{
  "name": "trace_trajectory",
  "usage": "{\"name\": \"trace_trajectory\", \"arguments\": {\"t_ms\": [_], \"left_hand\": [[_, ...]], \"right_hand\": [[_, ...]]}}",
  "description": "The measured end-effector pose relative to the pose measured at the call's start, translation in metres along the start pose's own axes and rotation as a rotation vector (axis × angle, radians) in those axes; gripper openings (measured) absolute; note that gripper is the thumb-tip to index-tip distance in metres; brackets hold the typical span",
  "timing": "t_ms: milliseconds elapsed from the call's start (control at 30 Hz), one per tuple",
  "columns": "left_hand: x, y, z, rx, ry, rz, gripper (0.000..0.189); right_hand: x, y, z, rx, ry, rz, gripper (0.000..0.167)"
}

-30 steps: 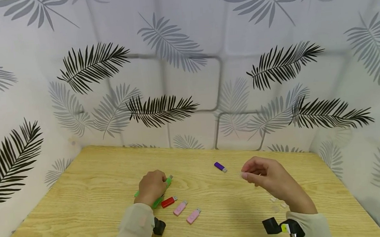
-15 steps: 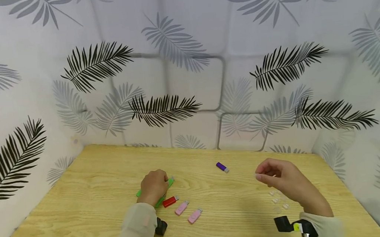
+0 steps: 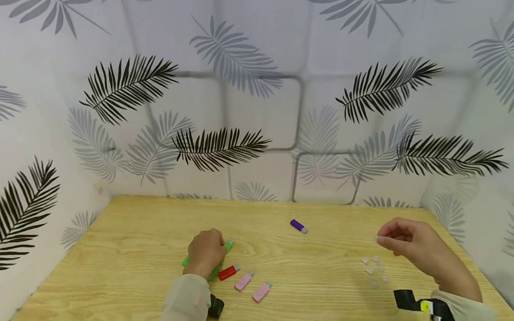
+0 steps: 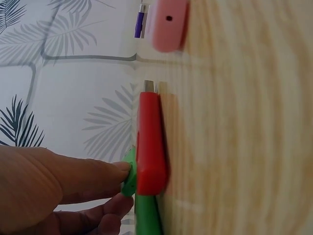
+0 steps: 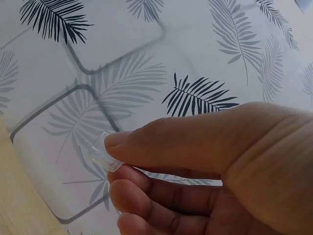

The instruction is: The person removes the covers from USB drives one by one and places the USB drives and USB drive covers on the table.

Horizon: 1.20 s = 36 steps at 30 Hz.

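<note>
In the head view my left hand is at the left of the table, thumb and finger pinching a green USB stick. That stick's metal plug points away to the right. Parts of other green sticks show around the hand, partly hidden under it. Beside it lies a red USB stick, its plug bare. At the right, my right hand is raised and pinches a small clear plastic cap between thumb and forefinger. Several more clear caps lie on the table left of that hand.
Two pink USB sticks lie right of the red one. Farther back sits a purple USB stick. A wood-grain table reaches to a leaf-patterned curtain behind it.
My right hand has moved to the right with the clear cap, away from the table's middle, uncovering the caps on the table. My left hand has stayed in place with the green stick.
</note>
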<state>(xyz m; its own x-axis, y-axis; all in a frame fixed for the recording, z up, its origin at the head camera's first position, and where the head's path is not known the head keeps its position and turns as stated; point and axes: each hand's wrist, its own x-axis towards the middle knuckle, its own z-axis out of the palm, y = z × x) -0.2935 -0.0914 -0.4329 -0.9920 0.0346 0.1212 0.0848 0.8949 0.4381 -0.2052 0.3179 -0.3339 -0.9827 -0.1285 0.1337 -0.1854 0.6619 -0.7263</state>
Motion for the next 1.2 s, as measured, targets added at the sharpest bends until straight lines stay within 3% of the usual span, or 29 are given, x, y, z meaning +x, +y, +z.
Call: {"name": "trace_trajectory", "arguments": {"t_ms": [333, 633, 967, 1200], "left_hand": [[0.001, 0.000, 0.000, 0.003, -0.007, 0.000, 0.015], [0.000, 0.000, 0.000, 0.007, -0.005, -0.003, 0.019], [-0.001, 0.000, -0.002, 0.024, -0.018, -0.009, 0.020], [-0.002, 0.001, -0.001, 0.039, 0.021, 0.017, 0.026]], "right_hand": [[-0.002, 0.012, -0.002, -0.091, -0.044, 0.065, 0.020], [0.005, 0.022, 0.002, -0.060, -0.074, 0.102, 0.021], [0.017, 0.035, 0.021, -0.081, -0.045, 0.141, 0.018], [0.028, 0.046, 0.041, -0.156, -0.066, 0.174, 0.011]]}}
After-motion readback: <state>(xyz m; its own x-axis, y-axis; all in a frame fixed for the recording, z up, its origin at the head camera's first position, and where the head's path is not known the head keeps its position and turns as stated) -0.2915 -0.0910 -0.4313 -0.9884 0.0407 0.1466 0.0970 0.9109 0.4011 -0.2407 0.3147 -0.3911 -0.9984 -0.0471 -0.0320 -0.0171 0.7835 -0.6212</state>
